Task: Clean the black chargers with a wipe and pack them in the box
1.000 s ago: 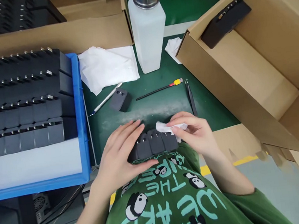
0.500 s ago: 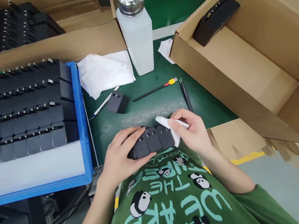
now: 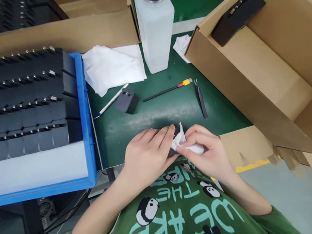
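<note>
Black adapters [image 3: 175,141], apparently lying left-right, sit clasped under left hand [image 3: 146,155]; right hand [image 3: 208,154] pinches white wipe [image 3: 183,144] against their right end.

The left hand [image 3: 146,155] blankets the black adapters [image 3: 173,150] at lower centre, leaving only a sliver showing. The white wipe [image 3: 186,145] half vanishes inside the right hand [image 3: 207,152]. Up top, the bottle [image 3: 156,30] loses its pump head to the frame edge.
</note>
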Demonstrator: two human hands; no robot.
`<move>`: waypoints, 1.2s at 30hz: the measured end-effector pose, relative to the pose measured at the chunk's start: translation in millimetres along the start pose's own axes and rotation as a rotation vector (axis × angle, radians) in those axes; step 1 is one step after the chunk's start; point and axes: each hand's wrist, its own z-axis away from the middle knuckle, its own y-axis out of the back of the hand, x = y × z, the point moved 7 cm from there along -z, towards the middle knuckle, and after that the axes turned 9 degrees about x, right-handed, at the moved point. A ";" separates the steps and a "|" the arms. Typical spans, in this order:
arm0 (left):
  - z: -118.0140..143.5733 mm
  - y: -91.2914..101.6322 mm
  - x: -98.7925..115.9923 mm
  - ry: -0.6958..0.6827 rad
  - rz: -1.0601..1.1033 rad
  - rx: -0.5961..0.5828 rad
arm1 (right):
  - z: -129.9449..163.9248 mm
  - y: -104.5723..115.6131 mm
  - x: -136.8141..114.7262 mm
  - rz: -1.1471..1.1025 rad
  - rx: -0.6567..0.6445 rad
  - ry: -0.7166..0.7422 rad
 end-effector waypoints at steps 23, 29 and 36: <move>0.9 2.9 -1.5 0.014 0.009 -0.005 | 5.8 1.1 -1.6 -0.017 0.030 0.000; 0.0 3.7 -1.4 0.004 0.004 -0.015 | 0.9 -7.0 -1.5 -0.024 0.059 -0.018; -1.1 4.5 -0.1 0.010 0.018 0.030 | 20.2 -2.5 -1.3 -0.018 -0.105 -0.040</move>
